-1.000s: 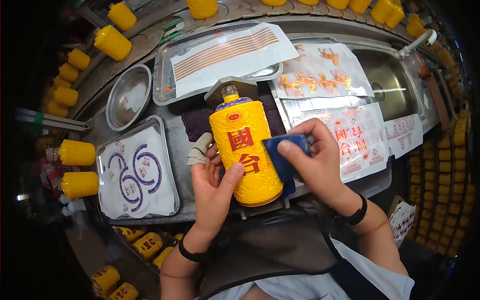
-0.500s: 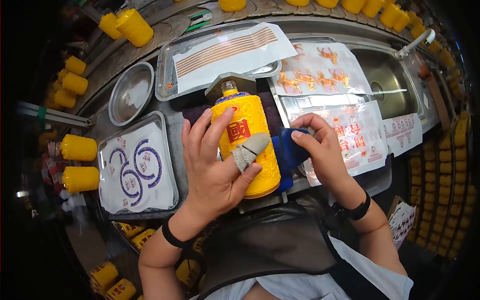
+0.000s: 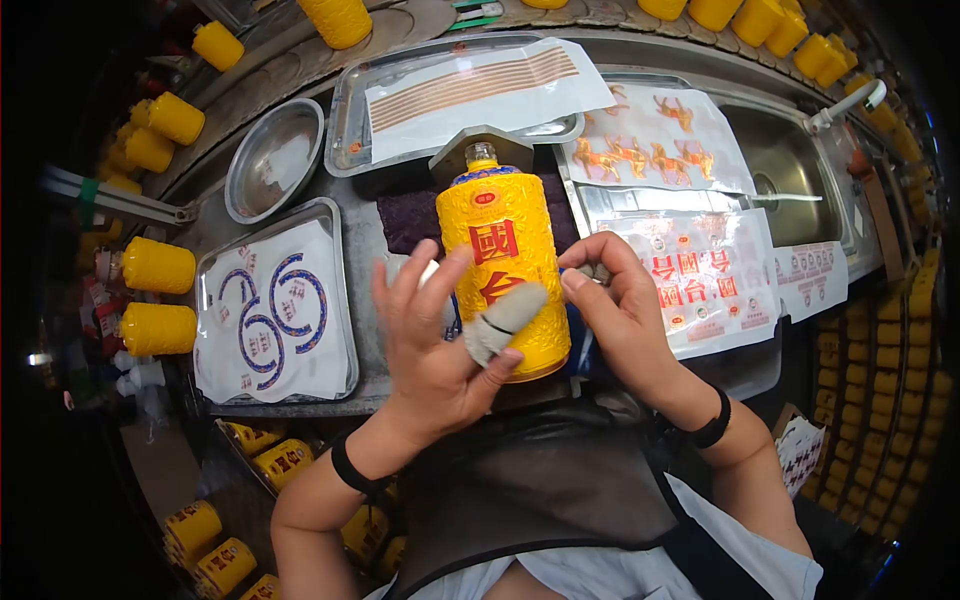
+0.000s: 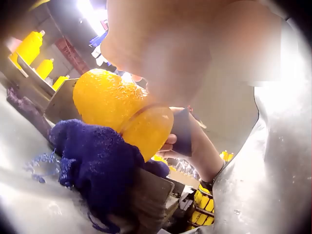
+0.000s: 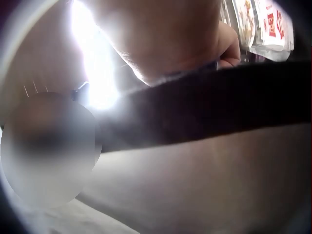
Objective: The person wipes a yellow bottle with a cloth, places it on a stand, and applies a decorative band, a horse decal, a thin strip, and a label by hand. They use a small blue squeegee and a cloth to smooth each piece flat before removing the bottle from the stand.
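Observation:
A yellow embossed bottle (image 3: pixel 505 265) with red characters lies with its bare glass neck pointing away, on a blue towel (image 4: pixel 97 156) over a metal rest (image 3: pixel 455 155). My left hand (image 3: pixel 430 335) is spread over the bottle's lower left side, fingers fairly straight and blurred; a pale fabric cover (image 3: pixel 510 322) wraps one finger. Beside the bottle's right edge, my right hand (image 3: pixel 625 315) pinches a flat dark-blue scraper (image 4: pixel 182 131) between thumb and fingers. The scraper is mostly hidden in the head view. In the right wrist view, a black wristband covers much of the hand.
A tray of blue curved decals (image 3: pixel 350 350) sits left, below a metal bowl (image 3: pixel 233 190). Striped strips lie on a tray (image 3: pixel 350 150) behind the bottle. Right are sheets of gold figures (image 3: pixel 735 165) and red characters (image 3: pixel 755 270), then a sink (image 3: pixel 800 150). Yellow bottles ride a conveyor (image 3: pixel 420 20) behind.
My left hand has left the bottle's left side, crossed over its front, then shifted back leftward. My right hand has turned the scraper more edge-on. Bottles on the conveyor have moved right.

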Demonstrator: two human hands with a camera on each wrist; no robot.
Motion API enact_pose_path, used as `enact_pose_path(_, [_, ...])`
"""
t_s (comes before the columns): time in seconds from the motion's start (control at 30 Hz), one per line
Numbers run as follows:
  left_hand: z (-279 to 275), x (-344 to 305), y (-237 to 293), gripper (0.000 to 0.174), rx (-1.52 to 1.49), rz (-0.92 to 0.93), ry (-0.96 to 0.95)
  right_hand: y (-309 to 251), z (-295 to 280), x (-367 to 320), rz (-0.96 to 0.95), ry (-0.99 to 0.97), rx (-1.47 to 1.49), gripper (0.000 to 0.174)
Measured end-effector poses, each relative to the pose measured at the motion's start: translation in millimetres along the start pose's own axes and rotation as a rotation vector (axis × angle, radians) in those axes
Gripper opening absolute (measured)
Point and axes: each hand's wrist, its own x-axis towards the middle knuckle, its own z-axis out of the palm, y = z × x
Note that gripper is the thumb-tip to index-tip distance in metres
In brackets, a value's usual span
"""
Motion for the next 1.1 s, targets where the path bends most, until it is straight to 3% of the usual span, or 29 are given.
enact_pose_path(0.07, [1, -1, -7, 0.034, 0.008, -0.055, 0.023, -1, 7, -1, 0.06, -0.012, 0.018, 0.025])
enact_pose_path(0.17, [2, -3, -14, 0.038, -0.01, -0.107, 0.042, 6, 8, 3, -0.046, 0.007, -0.142, 0.028])
enact_pose_path(0.3, [3, -13, -18, 0.036, -0.065, -0.167, 0.043, 5, 7, 5, -0.015, 0.003, -0.13, 0.029])
enact_pose_path(0.57, [-10, 19, -9, 0.03, 0.03, 0.048, -0.025, 8, 12, 2, -0.02, 0.023, -0.067, 0.028])
enact_pose_path(0.83, [-3, -14, -5, 0.03, -0.083, 0.022, -0.021, 10, 14, 2, -0.027, 0.025, -0.042, 0.028])
enact_pose_path(0.97, [-7, 8, -17, 0.029, -0.005, -0.022, 0.009, 5, 10, 3, -0.01, 0.004, -0.125, 0.028])
enact_pose_path(1.1, [-7, 31, -27, 0.028, 0.035, -0.008, 0.036, 2, 7, 7, 0.099, -0.005, 0.044, 0.023])
